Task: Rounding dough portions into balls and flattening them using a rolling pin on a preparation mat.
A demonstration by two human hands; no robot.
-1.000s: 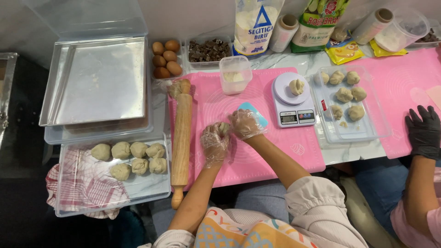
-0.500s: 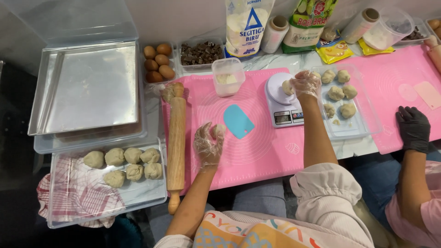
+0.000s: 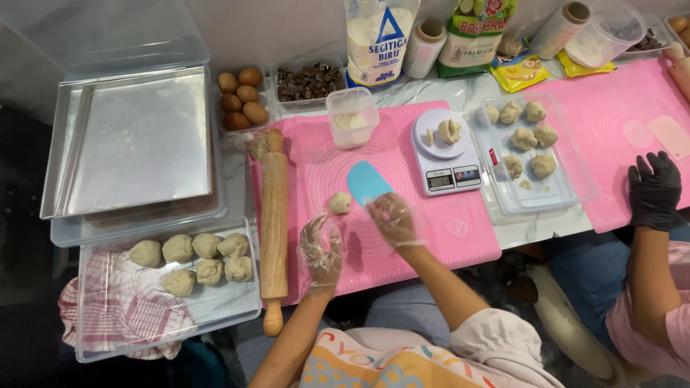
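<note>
Marble counter (image 3: 471,90) under 2 pink mats (image 3: 431,215), trays, egg box (image 3: 241,97).

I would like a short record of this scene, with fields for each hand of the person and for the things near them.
left hand: in a clear glove, curled and empty, over the pink mat
right hand: in a clear glove, empty, beside the blue scraper
dough ball: lies on the mat, between and just above both hands, not held
rolling pin: wooden, at the mat's left edge
scale: bears pieces of dough

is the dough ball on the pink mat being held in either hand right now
No, the dough ball lies alone on the pink mat, with the left hand and right hand both just short of it, empty.
</note>
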